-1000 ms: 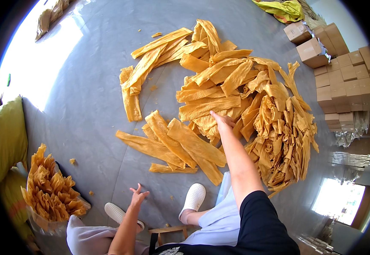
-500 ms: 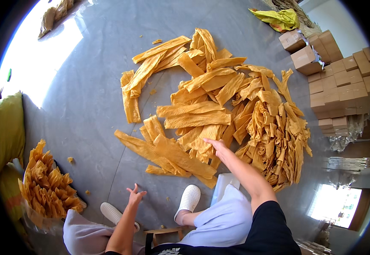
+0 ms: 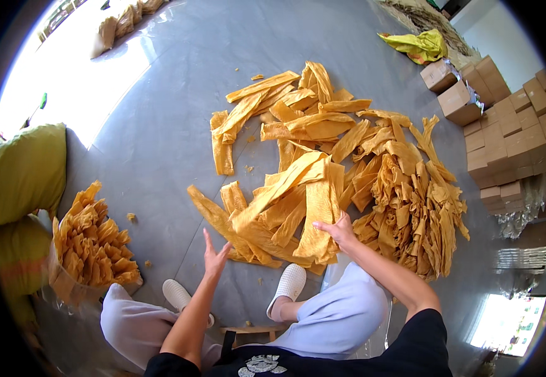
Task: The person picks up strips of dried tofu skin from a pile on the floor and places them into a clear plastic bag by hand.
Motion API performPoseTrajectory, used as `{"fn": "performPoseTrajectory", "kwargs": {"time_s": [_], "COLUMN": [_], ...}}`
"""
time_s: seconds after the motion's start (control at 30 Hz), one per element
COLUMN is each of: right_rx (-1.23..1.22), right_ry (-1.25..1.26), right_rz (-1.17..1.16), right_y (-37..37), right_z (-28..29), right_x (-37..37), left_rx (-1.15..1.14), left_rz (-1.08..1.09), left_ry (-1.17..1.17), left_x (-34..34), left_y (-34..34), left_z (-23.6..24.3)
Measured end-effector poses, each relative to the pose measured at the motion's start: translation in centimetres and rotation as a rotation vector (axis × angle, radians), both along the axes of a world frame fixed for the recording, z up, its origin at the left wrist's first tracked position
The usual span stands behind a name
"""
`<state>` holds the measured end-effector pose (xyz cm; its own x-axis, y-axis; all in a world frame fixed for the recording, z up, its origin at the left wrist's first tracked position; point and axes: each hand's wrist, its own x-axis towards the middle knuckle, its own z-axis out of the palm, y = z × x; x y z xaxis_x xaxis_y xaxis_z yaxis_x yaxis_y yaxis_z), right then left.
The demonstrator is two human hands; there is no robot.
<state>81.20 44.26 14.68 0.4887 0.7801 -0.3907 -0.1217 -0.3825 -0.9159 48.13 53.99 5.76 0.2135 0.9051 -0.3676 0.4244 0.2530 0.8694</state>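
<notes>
My right hand (image 3: 340,231) grips the near end of a long, wrinkled golden-yellow strip (image 3: 318,217), which looks like dried bean-curd skin. The thumb lies on top of it, while the fingers behind are partly hidden. Against the held strip leans another pale-yellow strip (image 3: 279,190), slanting down to the left. Empty, my left hand (image 3: 215,256) hovers beside the left ends of the loose strips (image 3: 248,242), its thumb and fingers apart. More strips spread beyond both hands, and a dense heap of crumpled strips (image 3: 411,213) lies to the right.
At the left, a clear bag (image 3: 65,286) holds upright folded strips (image 3: 94,245) next to full yellow-green sacks (image 3: 28,173). Cardboard boxes (image 3: 505,141) are stacked at the right. A yellow sack (image 3: 420,45) lies at the far right. My white clogs (image 3: 288,281) flank the near floor.
My right hand has closed on a strip and pulled it nearer, shifting the strips around it. My left hand has risen toward the strips with its fingers spread. The whole view has shifted slightly.
</notes>
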Motion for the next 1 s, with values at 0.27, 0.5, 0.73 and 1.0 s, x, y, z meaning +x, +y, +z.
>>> {"fn": "performPoseTrajectory", "kwargs": {"time_s": [0.27,0.5,0.73,1.0], "right_rx": [0.068,0.176,0.443,0.625], "right_ry": [-0.209,-0.442,-0.647,-0.645], "right_rz": [0.378,0.615,0.719,0.837], "right_y": [-2.9,-4.9,-6.0,-7.4], "right_z": [14.4,21.4,21.3,25.5], "right_x": [-4.5,-10.2,-12.1,-16.6], "left_rx": [0.28,0.422,0.226,0.409], "left_rz": [-0.375,-0.255,-0.28,-0.307], "left_ry": [-0.212,-0.456,-0.592,-0.87], "left_x": [6.4,4.1,-4.0,-10.2], "left_y": [2.1,-0.3,-1.3,-1.8], "left_z": [15.1,19.3,24.8,30.0]}}
